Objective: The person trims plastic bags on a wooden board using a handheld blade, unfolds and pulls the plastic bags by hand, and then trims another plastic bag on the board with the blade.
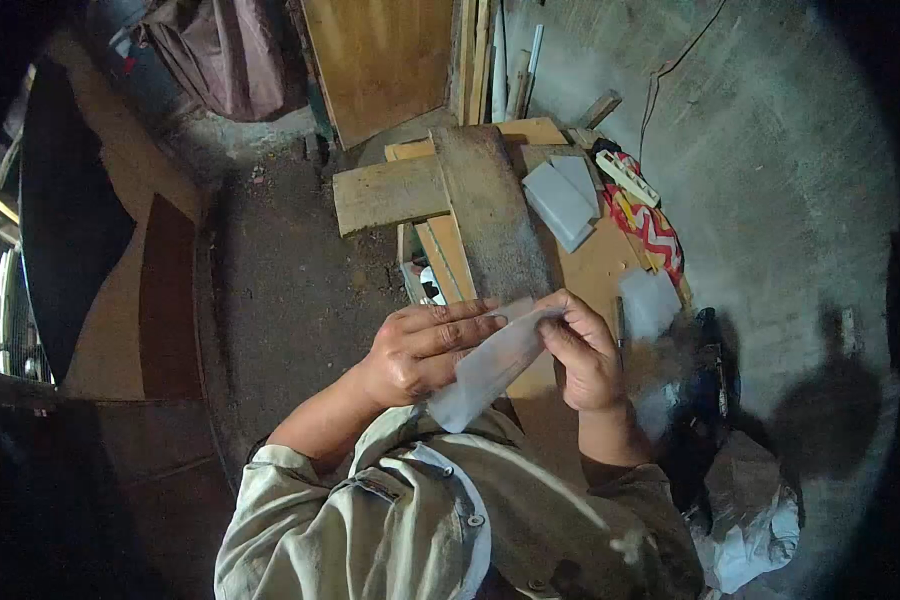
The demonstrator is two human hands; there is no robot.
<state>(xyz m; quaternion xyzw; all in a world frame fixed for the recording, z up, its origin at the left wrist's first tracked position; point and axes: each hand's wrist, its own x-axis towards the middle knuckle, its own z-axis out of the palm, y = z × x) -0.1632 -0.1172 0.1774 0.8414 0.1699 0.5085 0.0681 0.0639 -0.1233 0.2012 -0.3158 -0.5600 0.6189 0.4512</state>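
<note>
The grey wall (770,180) rises along my right, and the dark floor (280,260) stretches away on my left. A tan wooden panel (385,60) leans beyond the work, and in front of me runs a rough dark plank (485,210), overlapping the end of a paler board (390,197). My left hand (415,350) has its fingers nearly straight, lying along the sheet; its thumb is hidden, so I can't tell how firmly it grips. My right hand (582,350) is closed, thumb against bent fingers, pinching the upper end. The translucent sheet (492,368) slants down between them, its lower end just above my shirt. Past my right hand lie a red patterned cloth (662,240), some flat pale packets (560,205) and a white power strip (627,178).
</note>
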